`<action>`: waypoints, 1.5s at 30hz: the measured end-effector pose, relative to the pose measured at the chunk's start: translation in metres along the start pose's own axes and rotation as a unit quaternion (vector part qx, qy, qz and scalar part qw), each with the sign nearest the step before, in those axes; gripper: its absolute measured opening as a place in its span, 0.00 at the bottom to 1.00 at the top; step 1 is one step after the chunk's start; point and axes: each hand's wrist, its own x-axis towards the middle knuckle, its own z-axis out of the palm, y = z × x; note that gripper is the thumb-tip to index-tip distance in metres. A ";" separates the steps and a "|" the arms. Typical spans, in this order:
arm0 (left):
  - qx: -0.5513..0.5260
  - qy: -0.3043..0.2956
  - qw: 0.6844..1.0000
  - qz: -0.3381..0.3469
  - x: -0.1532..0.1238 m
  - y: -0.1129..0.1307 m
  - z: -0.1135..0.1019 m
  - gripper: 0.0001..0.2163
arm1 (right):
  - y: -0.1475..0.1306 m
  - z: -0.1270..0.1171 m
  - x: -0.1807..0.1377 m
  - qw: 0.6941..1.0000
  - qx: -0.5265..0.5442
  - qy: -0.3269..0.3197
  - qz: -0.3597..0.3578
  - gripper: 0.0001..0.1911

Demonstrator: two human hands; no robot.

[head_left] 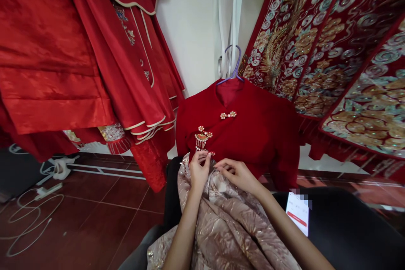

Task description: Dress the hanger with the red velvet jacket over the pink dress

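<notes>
Head view: the red garment (259,135) hangs at 1 o'clock from the hands, which are apart. Left hand (199,168) is by the lower clasp (211,154), right hand (238,173) at its 4 o'clock; grips cannot be told. Tugging could snag the fan ornament (201,138).

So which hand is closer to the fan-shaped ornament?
The left. The left hand is just below the fan-shaped ornament; the right hand is farther off, below and to its right.
</notes>
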 end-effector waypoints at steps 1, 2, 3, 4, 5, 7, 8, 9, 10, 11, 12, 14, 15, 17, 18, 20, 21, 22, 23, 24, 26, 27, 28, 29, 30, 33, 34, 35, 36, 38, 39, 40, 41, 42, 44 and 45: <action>-0.010 0.002 1.000 -0.006 0.001 0.001 0.000 0.07 | 0.000 0.000 0.000 1.000 0.001 0.001 0.000 0.11; -0.018 0.005 1.000 -0.011 0.001 0.001 0.000 0.07 | 0.001 0.000 0.000 1.000 0.001 0.001 0.001 0.11; -0.022 0.009 1.000 -0.014 0.001 0.001 0.001 0.07 | 0.001 0.000 0.000 1.000 0.002 0.000 0.001 0.11; -0.023 0.014 0.999 -0.017 0.002 0.001 0.001 0.08 | 0.001 -0.001 0.000 1.000 0.002 0.000 0.002 0.11; -0.022 0.020 0.999 -0.018 0.001 0.001 0.001 0.08 | 0.001 -0.001 0.000 1.000 0.002 -0.001 0.002 0.11; -0.012 0.030 0.999 -0.019 0.001 -0.001 0.002 0.08 | 0.001 -0.001 0.000 1.000 0.001 -0.001 0.002 0.10; -0.005 0.031 0.999 -0.021 0.001 -0.002 0.002 0.08 | 0.000 -0.001 0.000 1.000 0.001 -0.001 0.002 0.10; -0.002 0.026 0.999 -0.024 0.000 -0.003 0.003 0.08 | 0.000 -0.001 0.000 1.000 0.002 -0.002 0.003 0.11; -0.001 0.016 0.999 -0.029 0.000 -0.003 0.004 0.08 | 0.000 -0.001 0.000 1.000 0.004 -0.003 0.004 0.11; -0.002 0.003 0.999 -0.034 0.000 -0.004 0.004 0.08 | 0.000 -0.001 0.000 1.000 0.006 -0.004 0.005 0.11; -0.006 -0.007 0.999 -0.038 0.001 -0.004 0.005 0.08 | 0.000 -0.001 0.000 1.000 0.007 -0.006 0.005 0.11; -0.016 -0.004 0.999 -0.042 0.005 -0.002 0.006 0.09 | -0.001 -0.002 -0.001 1.000 0.005 -0.005 0.005 0.11; -0.025 0.010 0.999 -0.039 0.009 0.000 0.006 0.09 | -0.001 -0.003 -0.001 1.000 0.003 -0.003 0.005 0.11; -0.059 0.035 0.997 -0.028 0.020 0.004 0.008 0.10 | -0.002 -0.005 -0.001 1.000 -0.003 -0.002 0.005 0.11; -0.087 0.040 0.995 -0.023 0.026 0.006 0.009 0.11 | -0.003 -0.006 -0.001 1.000 -0.005 -0.001 0.006 0.11; -0.157 0.036 0.987 -0.026 0.040 0.010 0.012 0.12 | -0.004 -0.008 -0.001 1.000 -0.006 0.001 0.009 0.11; -0.192 0.033 0.980 -0.037 0.046 0.012 0.014 0.12 | -0.004 -0.009 -0.001 1.000 -0.007 0.003 0.011 0.12; -0.222 0.032 0.973 -0.053 0.052 0.014 0.016 0.13 | -0.005 -0.010 -0.002 1.000 -0.006 0.006 0.012 0.12; -0.246 0.035 0.966 -0.071 0.057 0.016 0.018 0.13 | -0.005 -0.010 -0.002 1.000 -0.006 0.007 0.012 0.12; -0.265 0.038 0.959 -0.090 0.061 0.018 0.019 0.14 | -0.006 -0.011 -0.002 1.000 -0.005 0.008 0.011 0.12; -0.291 0.041 0.948 -0.122 0.066 0.022 0.021 0.15 | -0.006 -0.012 -0.002 1.000 -0.001 0.007 0.009 0.12; -0.303 0.040 0.942 -0.135 0.067 0.024 0.022 0.15 | -0.007 -0.012 -0.002 1.000 0.000 0.007 0.008 0.12; -0.316 0.035 0.937 -0.146 0.067 0.026 0.022 0.15 | -0.006 -0.013 -0.003 1.000 0.000 0.007 0.008 0.12; -0.330 0.028 0.931 -0.155 0.067 0.028 0.021 0.15 | -0.006 -0.014 -0.003 1.000 -0.001 0.008 0.008 0.12; -0.343 0.020 0.925 -0.162 0.067 0.031 0.020 0.15 | -0.006 -0.014 -0.003 1.000 -0.001 0.008 0.007 0.12; -0.383 -0.004 0.906 -0.181 0.065 0.036 0.018 0.12 | -0.004 -0.015 -0.002 1.000 -0.002 0.006 0.005 0.13; -0.394 -0.011 0.900 -0.188 0.065 0.038 0.017 0.11 | -0.004 -0.015 -0.002 1.000 -0.002 0.005 0.004 0.13; -0.401 -0.015 0.895 -0.195 0.066 0.039 0.017 0.10 | -0.004 -0.015 -0.002 1.000 -0.001 0.005 0.002 0.13; -0.406 -0.016 0.891 -0.201 0.066 0.040 0.016 0.09 | -0.004 -0.016 -0.002 1.000 0.000 0.005 0.001 0.13; -0.407 -0.010 0.888 -0.215 0.068 0.042 0.016 0.07 | -0.004 -0.016 -0.003 1.000 -0.001 0.006 0.000 0.13; -0.407 -0.005 0.886 -0.221 0.069 0.042 0.015 0.07 | -0.005 -0.016 -0.003 1.000 -0.002 0.007 -0.001 0.13; -0.410 -0.002 0.884 -0.225 0.070 0.042 0.015 0.07 | -0.006 -0.017 -0.003 1.000 -0.002 0.008 -0.001 0.13; -0.413 0.001 0.881 -0.229 0.071 0.042 0.014 0.07 | -0.006 -0.017 -0.003 1.000 -0.003 0.009 -0.001 0.13; -0.415 0.002 0.880 -0.230 0.072 0.042 0.014 0.08 | -0.007 -0.018 -0.003 1.000 -0.003 0.010 -0.001 0.13; -0.407 0.004 0.885 -0.224 0.072 0.041 0.013 0.09 | -0.007 -0.018 -0.004 1.000 -0.002 0.009 -0.002 0.13; -0.398 0.005 0.891 -0.219 0.071 0.041 0.012 0.08 | -0.007 -0.019 -0.004 1.000 -0.002 0.009 -0.001 0.13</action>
